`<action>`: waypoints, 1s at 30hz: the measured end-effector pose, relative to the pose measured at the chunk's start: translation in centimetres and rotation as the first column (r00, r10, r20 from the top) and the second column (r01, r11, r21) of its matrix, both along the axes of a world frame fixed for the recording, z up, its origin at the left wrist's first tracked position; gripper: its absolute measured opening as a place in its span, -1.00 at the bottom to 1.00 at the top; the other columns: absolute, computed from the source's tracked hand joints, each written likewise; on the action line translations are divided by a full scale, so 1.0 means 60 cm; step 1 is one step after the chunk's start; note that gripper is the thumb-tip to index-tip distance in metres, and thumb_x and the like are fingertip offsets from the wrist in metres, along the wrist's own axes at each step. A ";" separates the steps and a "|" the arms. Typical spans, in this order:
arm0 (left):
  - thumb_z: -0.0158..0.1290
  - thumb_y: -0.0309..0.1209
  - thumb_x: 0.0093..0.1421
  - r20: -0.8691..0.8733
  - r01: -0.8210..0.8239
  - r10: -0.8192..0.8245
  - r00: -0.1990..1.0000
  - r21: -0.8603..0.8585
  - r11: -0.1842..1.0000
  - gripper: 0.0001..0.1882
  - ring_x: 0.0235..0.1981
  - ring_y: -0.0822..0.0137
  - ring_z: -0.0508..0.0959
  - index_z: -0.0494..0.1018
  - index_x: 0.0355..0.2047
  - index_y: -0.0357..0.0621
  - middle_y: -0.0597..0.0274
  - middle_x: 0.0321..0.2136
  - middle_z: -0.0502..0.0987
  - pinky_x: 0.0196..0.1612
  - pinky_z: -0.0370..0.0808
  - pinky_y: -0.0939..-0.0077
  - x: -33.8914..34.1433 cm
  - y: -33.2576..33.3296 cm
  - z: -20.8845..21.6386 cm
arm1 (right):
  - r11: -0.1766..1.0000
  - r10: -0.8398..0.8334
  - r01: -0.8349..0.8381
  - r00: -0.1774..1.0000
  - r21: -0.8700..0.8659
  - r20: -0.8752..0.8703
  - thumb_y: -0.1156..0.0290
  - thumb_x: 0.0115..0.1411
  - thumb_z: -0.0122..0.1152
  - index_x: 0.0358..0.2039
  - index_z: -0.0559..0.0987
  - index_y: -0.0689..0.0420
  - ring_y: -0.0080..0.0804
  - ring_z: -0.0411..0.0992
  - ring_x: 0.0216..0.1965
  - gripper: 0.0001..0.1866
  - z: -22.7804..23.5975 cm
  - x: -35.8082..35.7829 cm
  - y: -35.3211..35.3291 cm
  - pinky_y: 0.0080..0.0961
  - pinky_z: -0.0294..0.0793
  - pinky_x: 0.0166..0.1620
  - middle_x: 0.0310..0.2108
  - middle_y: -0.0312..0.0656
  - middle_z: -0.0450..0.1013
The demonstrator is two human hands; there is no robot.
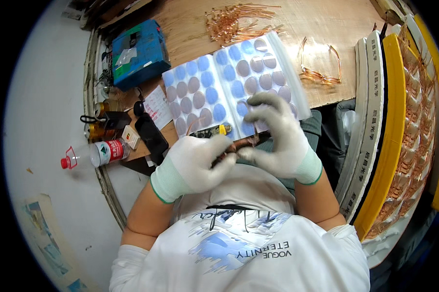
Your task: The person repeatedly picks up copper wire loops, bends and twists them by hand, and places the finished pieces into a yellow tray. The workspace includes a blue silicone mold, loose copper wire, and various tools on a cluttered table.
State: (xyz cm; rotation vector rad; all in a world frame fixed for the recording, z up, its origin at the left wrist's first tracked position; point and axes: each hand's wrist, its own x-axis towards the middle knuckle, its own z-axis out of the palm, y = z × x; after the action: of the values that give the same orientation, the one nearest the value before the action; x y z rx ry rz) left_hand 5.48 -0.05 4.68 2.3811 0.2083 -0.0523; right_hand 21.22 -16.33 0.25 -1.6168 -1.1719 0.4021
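Note:
Both my hands wear white gloves with mint cuffs and meet in front of my belly. My left hand (197, 160) pinches a brown, shiny piece (247, 142), which looks like part of an eyeglass frame; the gloves hide much of it. Around its other end curls my right hand (278, 136), thumb near the left fingertips and upper fingers bent and spaced apart. Beyond them, a pocketed album (219, 80) lies spread with rows of round blue and grey-brown lenses. A dark object with a yellow end (224, 129) lies by my left fingers, its kind unclear.
Copper-coloured wire eyeglass frames (321, 75) and a pile of thin temples (229, 24) lie farther back. At left are a blue box (140, 53), a black phone (151, 132) and a plastic bottle (100, 153). Stacked white and yellow trays (385, 131) stand close on the right.

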 end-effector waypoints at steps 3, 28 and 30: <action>0.23 -0.39 0.14 -0.121 0.199 -0.208 0.971 -0.082 0.977 -0.81 -0.59 0.06 0.62 0.59 -0.28 -0.23 0.00 -0.61 0.55 -0.48 0.53 0.32 0.057 0.010 0.001 | 0.981 0.192 -0.193 0.981 -0.020 -0.031 0.35 0.07 0.36 -0.26 0.58 0.21 -0.06 0.47 -0.01 -0.73 -0.035 0.036 -0.027 -0.09 0.29 0.28 -0.21 -0.02 0.50; 0.25 -0.59 0.19 0.006 -0.166 0.364 0.931 -0.883 0.439 -0.79 -0.29 0.41 0.67 0.58 -0.15 -0.34 0.13 -0.28 0.67 -0.19 0.62 0.52 0.113 0.017 -0.089 | 0.999 -0.041 0.035 0.949 -0.025 -0.314 0.68 0.15 0.04 0.30 0.27 0.31 -0.34 0.59 -0.31 -0.36 -0.045 0.039 -0.025 -0.45 0.57 -0.20 -0.24 -0.03 0.59; 0.28 -0.60 0.17 0.293 -0.057 0.232 0.928 -0.502 0.863 -0.81 -0.33 0.42 0.65 0.59 -0.20 -0.31 0.10 -0.32 0.66 -0.25 0.58 0.54 0.080 0.021 -0.081 | 1.000 -0.007 0.011 0.943 0.011 -0.334 0.60 0.20 0.15 0.21 0.39 0.32 -0.38 0.59 -0.38 -0.47 -0.038 0.001 -0.008 -0.45 0.57 -0.23 -0.32 -0.11 0.60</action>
State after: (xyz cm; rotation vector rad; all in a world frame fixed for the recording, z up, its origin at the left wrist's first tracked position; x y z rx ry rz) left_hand 10.28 1.21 -0.19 1.8228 0.1822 0.3478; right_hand 21.26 -16.83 -2.00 -1.4718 -0.9065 0.6352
